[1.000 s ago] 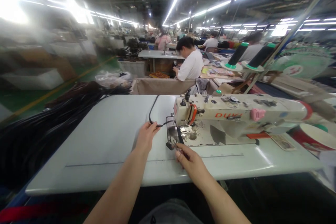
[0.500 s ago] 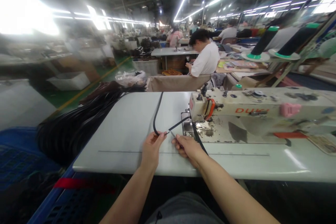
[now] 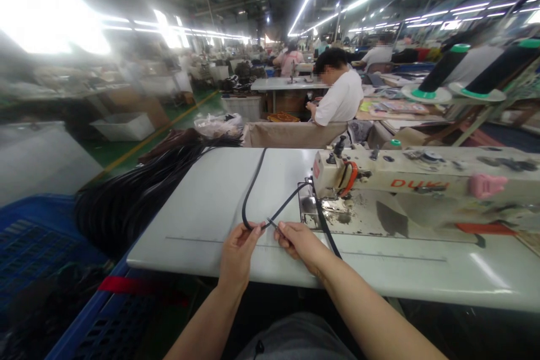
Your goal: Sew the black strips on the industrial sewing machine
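A thin black strip (image 3: pixel 252 187) curves down from the far edge of the white table (image 3: pixel 194 197) to my left hand (image 3: pixel 238 250), which pinches it between thumb and fingers. From there the strip slants up toward the needle area of the sewing machine (image 3: pixel 379 174). My right hand (image 3: pixel 297 243) is closed around a small metal tool (image 3: pixel 273 224), whose tip touches or crosses the strip just right of my left fingertips. Another length of black strip (image 3: pixel 327 228) runs from the machine down toward the near table edge.
Many black strips (image 3: pixel 113 197) hang in a bundle at the table's left side, by a blue basket (image 3: pixel 29 225). Thread cones (image 3: pixel 442 70) stand at the right. A person in a white shirt (image 3: pixel 341 95) sits beyond the table.
The view has shifted slightly, moving the scene right. Both hands are a little lower and the strip between my left hand and the machine now looks continuous, where a gap showed before.
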Demonstrator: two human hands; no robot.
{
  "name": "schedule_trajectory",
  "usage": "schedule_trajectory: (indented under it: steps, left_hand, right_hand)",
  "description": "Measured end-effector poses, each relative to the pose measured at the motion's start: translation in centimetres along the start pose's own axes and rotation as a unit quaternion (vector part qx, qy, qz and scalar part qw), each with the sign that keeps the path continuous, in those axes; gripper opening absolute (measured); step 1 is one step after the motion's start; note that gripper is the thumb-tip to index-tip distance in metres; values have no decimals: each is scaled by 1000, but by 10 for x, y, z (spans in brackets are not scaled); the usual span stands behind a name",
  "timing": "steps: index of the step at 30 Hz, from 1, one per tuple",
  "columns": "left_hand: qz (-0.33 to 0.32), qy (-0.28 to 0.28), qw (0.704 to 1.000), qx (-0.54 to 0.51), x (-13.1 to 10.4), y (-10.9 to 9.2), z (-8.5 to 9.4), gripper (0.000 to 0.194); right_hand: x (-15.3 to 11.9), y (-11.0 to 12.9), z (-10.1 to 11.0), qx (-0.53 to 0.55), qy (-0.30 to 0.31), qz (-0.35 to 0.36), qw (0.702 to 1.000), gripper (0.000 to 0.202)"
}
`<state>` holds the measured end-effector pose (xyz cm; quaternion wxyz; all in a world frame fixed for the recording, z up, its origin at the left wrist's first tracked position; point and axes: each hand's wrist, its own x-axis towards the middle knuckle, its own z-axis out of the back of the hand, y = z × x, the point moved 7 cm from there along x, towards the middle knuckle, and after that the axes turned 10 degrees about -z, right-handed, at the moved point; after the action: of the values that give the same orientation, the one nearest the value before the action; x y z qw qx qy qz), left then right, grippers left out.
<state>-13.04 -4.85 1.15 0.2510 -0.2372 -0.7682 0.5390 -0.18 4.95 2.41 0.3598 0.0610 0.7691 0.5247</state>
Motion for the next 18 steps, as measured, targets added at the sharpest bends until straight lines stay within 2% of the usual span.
schedule_trajectory:
  steps: [3, 5, 6, 8, 10, 12, 13, 15, 18]
  left_hand:
    - [2, 2, 1000, 17, -3, -2, 6, 34]
    - [2, 18, 998, 53, -2, -4, 12, 35]
    - [1, 31, 997, 77, 0, -5, 16, 36]
    - [1, 58, 992, 117, 5, -8, 24, 39]
    - [4, 77, 986, 147, 13, -11, 35, 41]
    - [3, 101, 977, 190, 21, -14, 44, 43]
    - [1, 109, 971, 215, 25, -15, 49, 44]
    - [-3, 116, 959, 257, 33, -16, 59, 51]
    - [-2, 85, 946, 314, 44, -16, 81, 66]
  right_hand:
    - [-1, 5, 2, -48, -21, 36, 998, 52]
    - [-7, 9, 12, -140, -86, 75, 984, 46]
    - [-13, 11, 20, -208, -138, 95, 964, 43]
    - [-29, 16, 36, -365, -245, 130, 889, 36]
    - [-47, 16, 50, -492, -335, 146, 790, 27]
    - [-64, 10, 63, -568, -402, 136, 705, 23]
    - [-70, 6, 70, -590, -426, 116, 676, 28]
    - [-76, -6, 81, -621, -437, 62, 647, 44]
    - [-76, -20, 85, -655, -402, 16, 640, 53]
